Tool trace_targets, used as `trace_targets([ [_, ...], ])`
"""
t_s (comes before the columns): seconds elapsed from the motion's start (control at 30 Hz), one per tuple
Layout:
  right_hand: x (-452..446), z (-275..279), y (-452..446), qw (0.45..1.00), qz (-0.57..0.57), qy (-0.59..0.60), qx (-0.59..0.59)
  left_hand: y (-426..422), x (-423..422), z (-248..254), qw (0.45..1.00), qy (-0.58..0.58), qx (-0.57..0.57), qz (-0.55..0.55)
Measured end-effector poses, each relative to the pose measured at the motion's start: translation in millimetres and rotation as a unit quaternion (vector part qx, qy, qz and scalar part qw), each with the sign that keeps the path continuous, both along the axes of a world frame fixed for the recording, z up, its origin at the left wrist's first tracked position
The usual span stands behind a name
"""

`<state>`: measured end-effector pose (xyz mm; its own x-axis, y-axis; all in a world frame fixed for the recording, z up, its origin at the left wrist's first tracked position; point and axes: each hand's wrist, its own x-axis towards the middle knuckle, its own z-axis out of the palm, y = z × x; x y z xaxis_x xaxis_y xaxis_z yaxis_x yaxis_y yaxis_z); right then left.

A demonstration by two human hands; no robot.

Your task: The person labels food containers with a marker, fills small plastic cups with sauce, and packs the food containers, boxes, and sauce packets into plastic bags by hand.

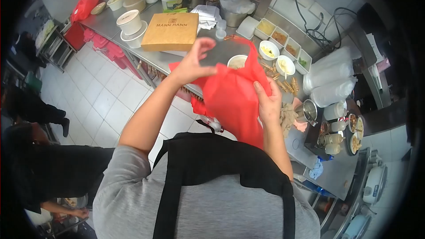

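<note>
A red plastic bag (232, 93) hangs in front of me, its mouth spread and one handle standing up at the back. My right hand (269, 102) grips the bag's right side, thumb on the outside. At the bag's left rim is my left hand (197, 64), fingers curved and apart, the thumb against or just over the red plastic. Just behind the bag's rim a white round container (237, 61) shows in part; I cannot tell whether it is inside the bag. Left of it lies a brown cardboard box (170, 32) marked MANN HANN.
Two stacked white tubs (129, 23) stand left of the box. Right of the bag are small white bowls (268, 50), topping trays (280, 38) and wrapped sticks (290, 86). Stacked clear lids (330, 75) lie further right. Another person (62, 168) is at the lower left.
</note>
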<state>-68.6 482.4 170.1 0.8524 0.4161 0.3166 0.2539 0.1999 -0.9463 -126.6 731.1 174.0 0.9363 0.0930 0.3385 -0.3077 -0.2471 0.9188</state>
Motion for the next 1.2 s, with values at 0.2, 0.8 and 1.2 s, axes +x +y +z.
trace_targets([
  [0.2, -6.7, -5.3, -2.1, 0.99, 0.024, 0.121, 0.063, -16.3, -3.9, -12.9, 0.981, -0.066, 0.182, -0.016],
  [0.8, -23.9, -41.3, 49.4, 0.986, -0.086, 0.047, -0.136, -42.7, -22.0, -56.5, 0.965, 0.138, -0.209, -0.079],
  [1.2, -46.5, -31.8, 66.1, 0.974, 0.009, 0.223, -0.027, -25.6, -42.2, -60.5, 0.976, 0.088, -0.194, -0.048],
])
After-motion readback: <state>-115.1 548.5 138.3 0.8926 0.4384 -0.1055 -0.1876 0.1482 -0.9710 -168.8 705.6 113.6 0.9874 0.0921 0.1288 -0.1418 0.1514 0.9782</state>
